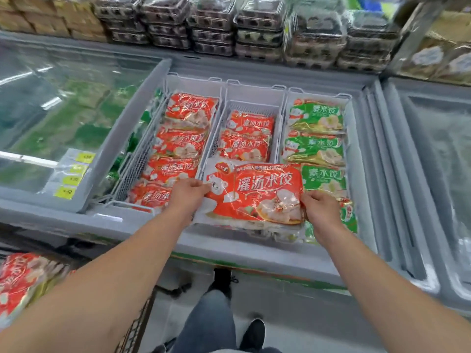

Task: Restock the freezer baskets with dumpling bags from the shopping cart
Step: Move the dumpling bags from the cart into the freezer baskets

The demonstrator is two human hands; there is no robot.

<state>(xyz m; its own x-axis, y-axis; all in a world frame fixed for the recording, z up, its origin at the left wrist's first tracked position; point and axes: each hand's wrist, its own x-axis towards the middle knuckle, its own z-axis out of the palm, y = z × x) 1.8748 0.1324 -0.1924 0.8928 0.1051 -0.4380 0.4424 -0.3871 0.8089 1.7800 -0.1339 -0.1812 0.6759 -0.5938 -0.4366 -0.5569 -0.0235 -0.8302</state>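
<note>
Three baskets (254, 94) side by side in the freezer (254, 248), egg cartons (260, 26) behind.

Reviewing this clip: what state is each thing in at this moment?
Left hand: grips the bag's left edge.
Right hand: grips the bag's right edge.
Red dumpling bag: held flat over the middle basket's near end.
Middle basket: partly filled.
Left basket: full of red bags.
Freezer lid: slid open.

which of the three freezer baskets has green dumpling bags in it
The right basket, beside the right hand; the left and middle baskets hold red bags.
</note>
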